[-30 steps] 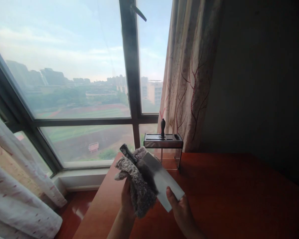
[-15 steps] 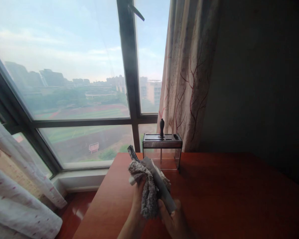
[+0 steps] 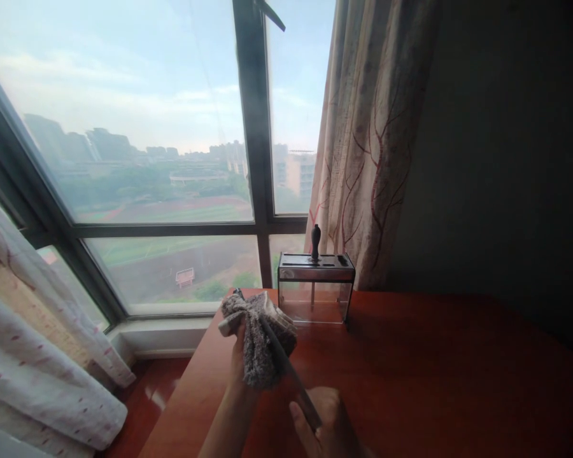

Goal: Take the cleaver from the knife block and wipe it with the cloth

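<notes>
A crumpled grey towel (image 3: 260,356) is bunched in my left hand (image 3: 239,359), whose fingers are mostly hidden beneath it. Through the towel's folds passes a knife (image 3: 291,375) with a grey blade, held at a slant above the table. A small dark end of it sticks out past the towel at the upper left. My right hand (image 3: 329,416) is closed round the near end of the knife, thumb along its side. The blade now shows nearly edge-on.
On the red-brown table (image 3: 410,369) a clear-sided knife block (image 3: 316,273) stands near the far edge, with one black-handled knife upright in its slots. Behind are a window (image 3: 172,229) and a patterned curtain (image 3: 363,159). Another curtain (image 3: 52,369) hangs at the left.
Both hands have moved left with the towel and knife; the towel is also slightly higher. The blade has turned from its flat side towards its edge, and my right hand is farther from the towel.
</notes>
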Demonstrator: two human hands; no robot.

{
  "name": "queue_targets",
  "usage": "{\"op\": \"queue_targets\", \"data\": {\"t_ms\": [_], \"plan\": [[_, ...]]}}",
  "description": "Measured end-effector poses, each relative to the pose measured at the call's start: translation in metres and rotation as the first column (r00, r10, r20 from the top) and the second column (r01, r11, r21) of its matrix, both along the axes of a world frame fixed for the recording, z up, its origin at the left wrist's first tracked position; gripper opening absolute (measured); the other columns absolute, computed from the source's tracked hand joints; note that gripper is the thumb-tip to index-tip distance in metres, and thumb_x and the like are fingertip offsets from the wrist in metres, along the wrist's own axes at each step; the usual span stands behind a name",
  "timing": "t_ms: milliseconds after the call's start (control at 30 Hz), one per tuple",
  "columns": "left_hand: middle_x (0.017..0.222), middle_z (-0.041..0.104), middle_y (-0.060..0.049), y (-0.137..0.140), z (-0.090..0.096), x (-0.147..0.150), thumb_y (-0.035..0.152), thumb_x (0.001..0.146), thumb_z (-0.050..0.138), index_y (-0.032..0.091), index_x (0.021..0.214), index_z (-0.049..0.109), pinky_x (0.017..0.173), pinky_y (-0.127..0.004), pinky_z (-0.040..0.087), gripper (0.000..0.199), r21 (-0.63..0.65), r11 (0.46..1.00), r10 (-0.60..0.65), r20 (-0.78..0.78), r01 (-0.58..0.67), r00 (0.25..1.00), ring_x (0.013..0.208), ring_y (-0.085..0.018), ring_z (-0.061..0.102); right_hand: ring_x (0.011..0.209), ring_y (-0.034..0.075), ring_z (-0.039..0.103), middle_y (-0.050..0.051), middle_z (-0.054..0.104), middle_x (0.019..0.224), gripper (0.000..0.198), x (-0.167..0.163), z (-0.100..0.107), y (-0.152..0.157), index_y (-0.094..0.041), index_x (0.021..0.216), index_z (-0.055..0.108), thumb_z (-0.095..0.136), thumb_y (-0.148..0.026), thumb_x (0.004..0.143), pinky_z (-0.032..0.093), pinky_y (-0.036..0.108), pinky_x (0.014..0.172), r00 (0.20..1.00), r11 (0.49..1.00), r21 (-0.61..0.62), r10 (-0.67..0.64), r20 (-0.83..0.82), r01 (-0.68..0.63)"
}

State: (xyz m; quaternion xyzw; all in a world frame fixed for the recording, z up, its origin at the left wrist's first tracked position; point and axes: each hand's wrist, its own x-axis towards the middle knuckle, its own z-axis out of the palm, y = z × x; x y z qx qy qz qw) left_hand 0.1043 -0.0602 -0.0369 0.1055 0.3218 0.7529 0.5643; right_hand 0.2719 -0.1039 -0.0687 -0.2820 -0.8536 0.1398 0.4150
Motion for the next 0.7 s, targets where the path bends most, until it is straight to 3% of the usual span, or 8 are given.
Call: {"op": "queue_targets", "data": {"t_ms": [200, 300, 367, 433, 500, 533, 600, 700], "plan": [[0.087, 0.074, -0.008, -0.001, 0.016, -0.024, 0.037, 0.078, 0.058, 0.019, 0.09, 0.068, 0.087, -0.043, 0.053, 0.024, -0.044, 0.997, -0.058, 0.111, 0.064, 0.992, 0.093, -0.027, 0.067, 0.044, 0.015, 0.049, 0.002, 0.054, 0.049, 0.037, 0.003, 0.005, 0.001, -0.019, 0.063, 0.057, 0.034, -0.024, 0.091, 0.028, 0.028, 0.049, 0.987, 0.991, -0.007, 0.131, 0.095, -0.131], [0.083, 0.074, -0.006, 0.001, 0.016, -0.036, 0.03, 0.078, 0.056, 0.016, 0.088, 0.068, 0.087, -0.039, 0.053, 0.021, -0.064, 0.997, 0.035, 0.052, -0.031, 0.998, 0.088, -0.024, 0.068, 0.046, 0.014, 0.05, 0.002, 0.054, 0.051, 0.039, 0.006, 0.003, -0.001, -0.018, 0.062, 0.059, 0.038, -0.033, 0.092, 0.032, 0.027, 0.049, 0.988, 0.967, -0.202, 0.153, -0.021, -0.154], [0.081, 0.074, -0.006, 0.002, 0.013, -0.044, 0.027, 0.077, 0.055, 0.014, 0.087, 0.068, 0.085, -0.037, 0.053, 0.021, -0.088, 0.995, 0.053, 0.016, -0.052, 0.998, 0.085, -0.024, 0.068, 0.046, 0.014, 0.051, 0.001, 0.056, 0.053, 0.04, 0.008, 0.002, -0.001, -0.018, 0.066, 0.062, 0.044, -0.044, 0.09, 0.035, 0.025, 0.048, 0.977, 0.875, -0.462, 0.053, -0.205, -0.144], [0.079, 0.074, -0.006, 0.003, 0.007, -0.051, 0.025, 0.077, 0.054, 0.013, 0.087, 0.069, 0.083, -0.035, 0.054, 0.021, -0.103, 0.993, 0.066, 0.003, -0.066, 0.998, 0.085, -0.024, 0.069, 0.045, 0.015, 0.051, 0.0, 0.059, 0.055, 0.04, 0.009, 0.002, 0.001, -0.017, 0.076, 0.066, 0.051, -0.054, 0.084, 0.039, 0.025, 0.046, 0.925, 0.677, -0.706, -0.101, -0.365, -0.205], [0.079, 0.074, -0.006, 0.003, 0.002, -0.055, 0.024, 0.076, 0.054, 0.015, 0.089, 0.069, 0.081, -0.033, 0.054, 0.022, -0.091, 0.988, 0.121, -0.017, -0.122, 0.993, 0.085, -0.023, 0.069, 0.046, 0.016, 0.053, 0.0, 0.061, 0.057, 0.043, 0.011, 0.004, 0.005, -0.017, 0.086, 0.067, 0.057, -0.058, 0.079, 0.043, 0.026, 0.047, 0.854, 0.488, -0.816, -0.235, -0.464, -0.309], [0.079, 0.074, -0.005, 0.003, -0.001, -0.056, 0.024, 0.075, 0.054, 0.017, 0.091, 0.069, 0.081, -0.032, 0.054, 0.023, -0.075, 0.984, 0.159, -0.031, -0.161, 0.987, 0.086, -0.023, 0.068, 0.047, 0.016, 0.055, 0.0, 0.062, 0.058, 0.044, 0.013, 0.006, 0.007, -0.017, 0.09, 0.067, 0.059, -0.059, 0.077, 0.046, 0.027, 0.049, 0.819, 0.438, -0.83, -0.291, -0.494, -0.345], [0.078, 0.075, -0.004, 0.002, -0.004, -0.055, 0.026, 0.076, 0.053, 0.018, 0.096, 0.07, 0.081, -0.031, 0.054, 0.027, -0.03, 0.973, 0.227, -0.061, -0.229, 0.972, 0.088, -0.024, 0.068, 0.055, 0.019, 0.061, 0.002, 0.065, 0.064, 0.045, 0.016, 0.01, 0.012, -0.017, 0.095, 0.068, 0.062, -0.057, 0.075, 0.05, 0.03, 0.055, 0.763, 0.429, -0.828, -0.375, -0.527, -0.361], [0.079, 0.075, -0.001, 0.002, -0.003, -0.05, 0.029, 0.079, 0.051, 0.02, 0.101, 0.069, 0.083, -0.029, 0.053, 0.03, 0.019, 0.961, 0.275, -0.131, -0.275, 0.953, 0.092, -0.024, 0.067, 0.07, 0.023, 0.066, 0.005, 0.069, 0.073, 0.043, 0.017, 0.012, 0.015, -0.018, 0.093, 0.07, 0.067, -0.055, 0.071, 0.053, 0.033, 0.065, 0.734, 0.482, -0.814, -0.415, -0.537, -0.324]]}}
